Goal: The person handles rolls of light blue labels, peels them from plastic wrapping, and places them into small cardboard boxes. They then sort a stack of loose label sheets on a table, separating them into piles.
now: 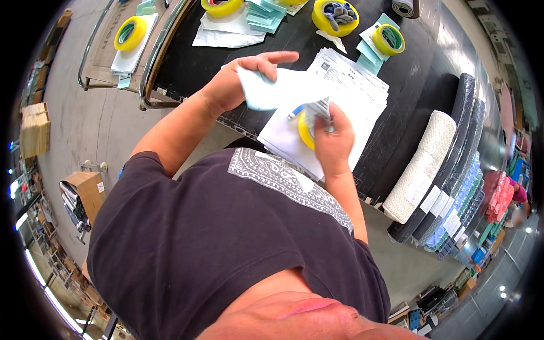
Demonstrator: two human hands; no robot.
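My left hand [241,79] holds a pale blue sheet [266,90] by its upper edge, forefinger stretched out over it. Close beside it, my right hand [333,139] grips a small folded grey printed piece [318,107] together with a yellow tape roll [305,129] and what looks like a blue pen [294,111]. Both hands hover over a fanned stack of white printed papers [362,90] lying on the black table [198,65]. My dark shirt fills the lower middle of the view.
Several yellow tape rolls [131,33] sit on the table and a side cart, one bowl-like roll [334,17] holding grey gloves. Stacks of pale blue slips [263,14] lie at the back. Rolled mats [422,167] line the table's right edge. A cardboard box [85,190] stands on the floor left.
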